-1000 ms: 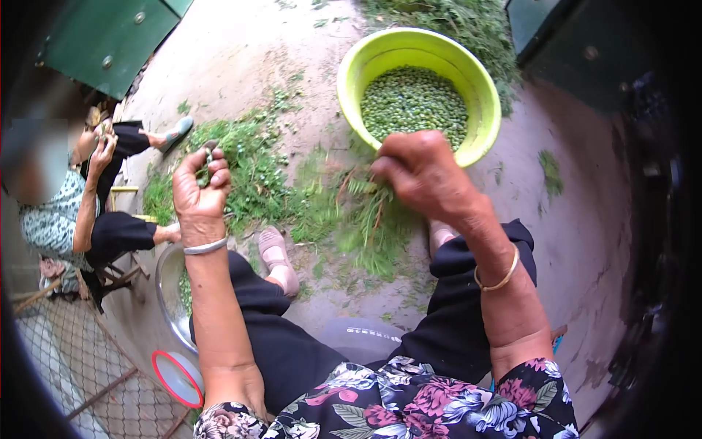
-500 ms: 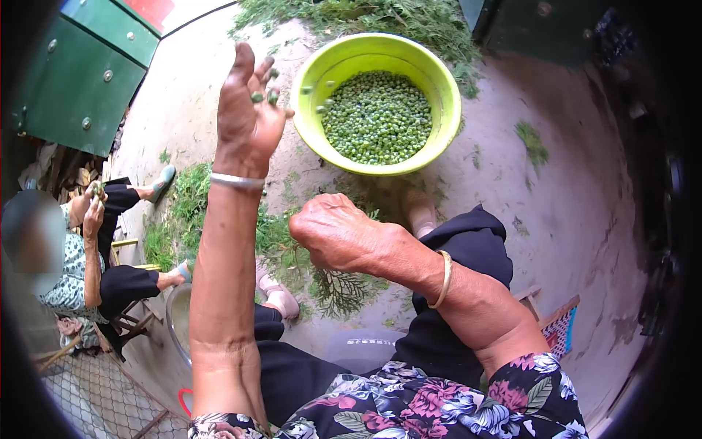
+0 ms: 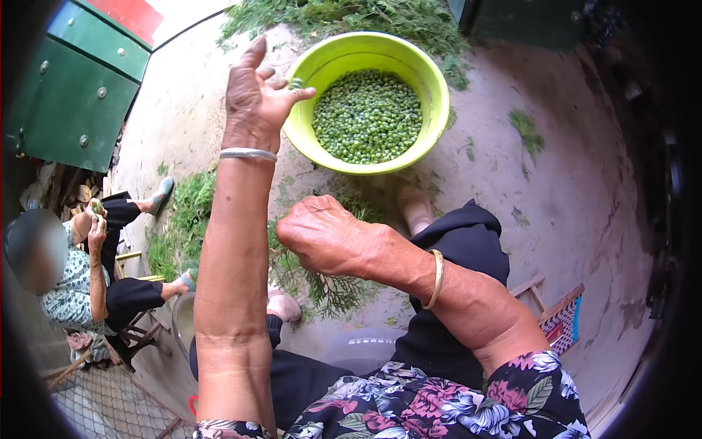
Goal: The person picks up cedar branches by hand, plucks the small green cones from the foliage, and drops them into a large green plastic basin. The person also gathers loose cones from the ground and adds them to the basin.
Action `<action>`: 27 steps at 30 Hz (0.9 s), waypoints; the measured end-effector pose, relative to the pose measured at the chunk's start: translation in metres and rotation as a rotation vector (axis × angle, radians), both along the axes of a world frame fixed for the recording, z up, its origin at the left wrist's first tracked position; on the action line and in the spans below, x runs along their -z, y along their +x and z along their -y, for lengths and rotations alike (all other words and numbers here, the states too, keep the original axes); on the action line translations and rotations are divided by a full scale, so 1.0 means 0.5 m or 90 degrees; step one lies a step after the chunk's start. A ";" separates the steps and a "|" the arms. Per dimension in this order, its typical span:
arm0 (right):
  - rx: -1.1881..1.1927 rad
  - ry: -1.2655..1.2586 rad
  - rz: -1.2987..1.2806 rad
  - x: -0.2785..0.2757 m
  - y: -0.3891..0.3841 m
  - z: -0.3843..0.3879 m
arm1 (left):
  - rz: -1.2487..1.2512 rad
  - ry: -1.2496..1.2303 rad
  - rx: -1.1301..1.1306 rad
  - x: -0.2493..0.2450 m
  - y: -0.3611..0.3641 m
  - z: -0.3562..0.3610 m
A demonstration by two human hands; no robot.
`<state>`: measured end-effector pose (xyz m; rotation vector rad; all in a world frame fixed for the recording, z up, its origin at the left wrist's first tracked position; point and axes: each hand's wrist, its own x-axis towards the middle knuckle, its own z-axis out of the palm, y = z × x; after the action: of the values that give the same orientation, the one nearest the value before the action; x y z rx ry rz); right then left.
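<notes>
My left hand (image 3: pixel 256 99), with a silver bangle at the wrist, is stretched out at the left rim of a yellow-green basin (image 3: pixel 434 110). Its fingers are spread, and one or two small green cones (image 3: pixel 295 84) show blurred by the fingertips, at the basin's edge. Many more round green cones (image 3: pixel 368 117) lie heaped inside the basin. Nearer to me, my right hand (image 3: pixel 322 234) is closed in a fist, back upward. Below it hangs a feathery evergreen sprig (image 3: pixel 333 289); the fingers around its stem are hidden.
Cut evergreen branches (image 3: pixel 351 18) lie behind the basin, with more greenery (image 3: pixel 186 205) on the floor at left. A co-worker (image 3: pixel 80 282) sits at far left, hands raised around something small and green. A woven-seat stool (image 3: pixel 561 322) stands at right; green metal panels (image 3: pixel 73 95) stand upper left.
The cones that were in and flying from my left hand have mostly gone toward the basin. That hand has shifted slightly right, fingers spread at the rim. My right fist stays nearly in place.
</notes>
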<state>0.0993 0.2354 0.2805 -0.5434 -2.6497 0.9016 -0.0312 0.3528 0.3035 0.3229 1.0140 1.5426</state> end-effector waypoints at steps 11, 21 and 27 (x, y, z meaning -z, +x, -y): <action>0.118 0.064 -0.052 0.011 0.017 -0.012 | -0.551 0.044 0.300 0.014 -0.017 0.213; 0.053 -0.042 0.066 0.005 0.019 -0.008 | -0.429 -0.089 0.225 0.068 -0.025 0.465; 0.272 0.155 -0.099 0.017 0.021 -0.038 | -0.592 -0.371 0.349 0.168 -0.096 0.566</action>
<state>0.1100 0.2546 0.2718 -0.8901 -2.3259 0.4656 -0.0790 0.0699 0.2193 0.8538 1.8369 0.5073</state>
